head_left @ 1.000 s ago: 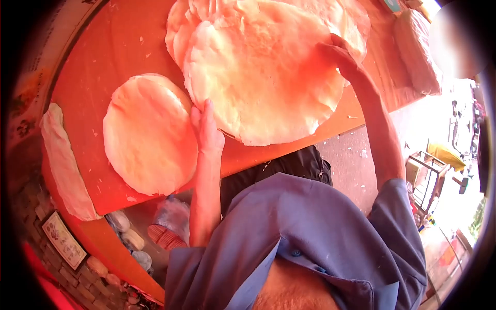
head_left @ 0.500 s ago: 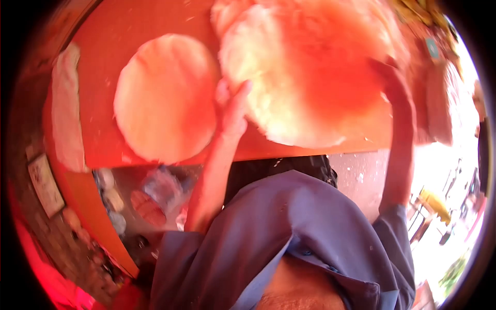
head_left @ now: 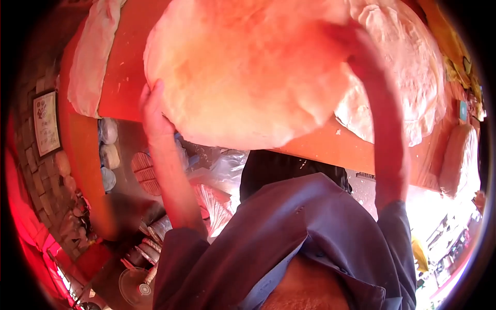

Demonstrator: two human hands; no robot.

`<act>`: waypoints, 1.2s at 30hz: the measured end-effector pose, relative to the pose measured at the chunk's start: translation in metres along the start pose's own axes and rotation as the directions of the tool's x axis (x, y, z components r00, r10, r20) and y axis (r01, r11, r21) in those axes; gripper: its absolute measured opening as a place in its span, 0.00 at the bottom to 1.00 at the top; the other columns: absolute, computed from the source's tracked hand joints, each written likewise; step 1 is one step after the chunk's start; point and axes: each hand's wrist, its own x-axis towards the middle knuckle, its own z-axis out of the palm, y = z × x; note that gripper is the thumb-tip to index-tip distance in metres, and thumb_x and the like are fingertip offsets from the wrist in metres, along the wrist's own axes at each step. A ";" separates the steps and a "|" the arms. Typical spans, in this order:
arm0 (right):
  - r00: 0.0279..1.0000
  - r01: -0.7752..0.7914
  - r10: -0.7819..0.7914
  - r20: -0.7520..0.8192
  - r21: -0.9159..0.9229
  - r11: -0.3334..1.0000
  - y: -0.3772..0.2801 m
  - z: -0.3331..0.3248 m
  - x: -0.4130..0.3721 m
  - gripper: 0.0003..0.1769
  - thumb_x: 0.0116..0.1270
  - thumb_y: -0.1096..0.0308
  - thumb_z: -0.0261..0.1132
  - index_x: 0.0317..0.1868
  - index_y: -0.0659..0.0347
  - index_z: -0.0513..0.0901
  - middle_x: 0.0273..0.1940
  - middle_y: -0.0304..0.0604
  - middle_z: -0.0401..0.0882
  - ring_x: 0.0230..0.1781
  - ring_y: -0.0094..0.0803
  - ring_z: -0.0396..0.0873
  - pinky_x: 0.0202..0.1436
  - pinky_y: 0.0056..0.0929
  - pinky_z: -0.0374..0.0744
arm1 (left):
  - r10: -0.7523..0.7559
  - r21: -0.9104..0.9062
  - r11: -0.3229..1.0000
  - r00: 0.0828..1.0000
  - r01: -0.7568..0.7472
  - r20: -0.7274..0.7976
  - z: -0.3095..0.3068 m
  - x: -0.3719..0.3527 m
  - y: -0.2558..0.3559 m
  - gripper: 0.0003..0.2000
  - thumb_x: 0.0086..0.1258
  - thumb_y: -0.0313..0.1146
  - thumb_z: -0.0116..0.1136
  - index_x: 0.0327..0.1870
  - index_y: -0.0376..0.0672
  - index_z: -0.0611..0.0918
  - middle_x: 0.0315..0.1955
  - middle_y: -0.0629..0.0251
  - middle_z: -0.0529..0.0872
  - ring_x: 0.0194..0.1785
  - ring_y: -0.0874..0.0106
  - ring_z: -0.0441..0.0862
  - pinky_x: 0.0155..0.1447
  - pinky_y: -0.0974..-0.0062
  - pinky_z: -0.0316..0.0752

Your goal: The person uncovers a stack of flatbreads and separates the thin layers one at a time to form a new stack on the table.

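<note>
A wide, thin sheet of dough [head_left: 243, 77] spans the middle of the view, its near edge hanging by the table's front edge. My left hand [head_left: 154, 111] grips its left rim, with the thumb on top. At the far right part of the sheet is my right hand [head_left: 343, 44], blurred and in shadow, closed on that side. To the right, partly behind my right forearm, lies a stack of wrinkled dough sheets [head_left: 405, 57]. The smaller round of dough is hidden beneath the sheet I hold.
The orange table [head_left: 132, 67] carries a long pale strip of dough [head_left: 93, 57] at its left end. A wrapped pale bundle [head_left: 460, 160] lies at the right end. Below the table are plastic bags [head_left: 227, 168] and a reddish sandal [head_left: 146, 173]. A framed sign [head_left: 46, 124] stands at far left.
Both hands have moved left with the large dough sheet, off the stack and over the smaller round. The camera view has shifted, and the stack now shows at the right.
</note>
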 end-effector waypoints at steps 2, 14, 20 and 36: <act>0.959 -0.283 0.267 0.096 0.392 0.875 0.036 0.056 -0.007 0.13 0.62 0.68 0.66 0.44 0.66 0.85 0.36 0.37 0.82 0.32 0.27 0.79 0.32 0.29 0.78 | -0.046 0.125 0.990 0.993 0.059 -0.105 -0.044 0.011 -0.015 0.19 0.71 0.31 0.58 0.60 0.31 0.76 0.53 0.56 0.83 0.56 0.65 0.82 0.60 0.69 0.77; 0.618 -0.660 0.736 -0.276 0.326 0.677 -0.022 0.107 -0.008 0.44 0.68 0.39 0.62 0.68 0.71 0.68 0.58 0.58 0.79 0.59 0.41 0.77 0.63 0.34 0.73 | 0.076 0.212 0.977 0.927 0.004 -0.368 -0.105 0.016 -0.085 0.31 0.79 0.52 0.42 0.72 0.34 0.63 0.69 0.48 0.69 0.70 0.59 0.68 0.73 0.61 0.62; 0.572 -0.657 0.709 -0.411 0.287 0.697 -0.044 0.164 -0.040 0.40 0.73 0.43 0.56 0.70 0.69 0.65 0.67 0.59 0.69 0.68 0.45 0.69 0.71 0.37 0.65 | -0.010 0.050 0.998 0.961 0.025 -0.277 -0.069 0.021 -0.082 0.32 0.80 0.53 0.32 0.70 0.32 0.66 0.67 0.54 0.72 0.69 0.61 0.70 0.72 0.66 0.63; 0.295 -0.654 0.781 -0.551 0.479 0.585 -0.032 0.171 -0.020 0.28 0.75 0.46 0.53 0.50 0.68 0.80 0.42 0.50 0.79 0.45 0.40 0.75 0.55 0.36 0.72 | -0.025 -0.116 0.993 0.894 -0.030 -0.447 -0.090 0.027 -0.090 0.36 0.78 0.57 0.35 0.65 0.25 0.68 0.64 0.51 0.74 0.67 0.61 0.72 0.71 0.68 0.65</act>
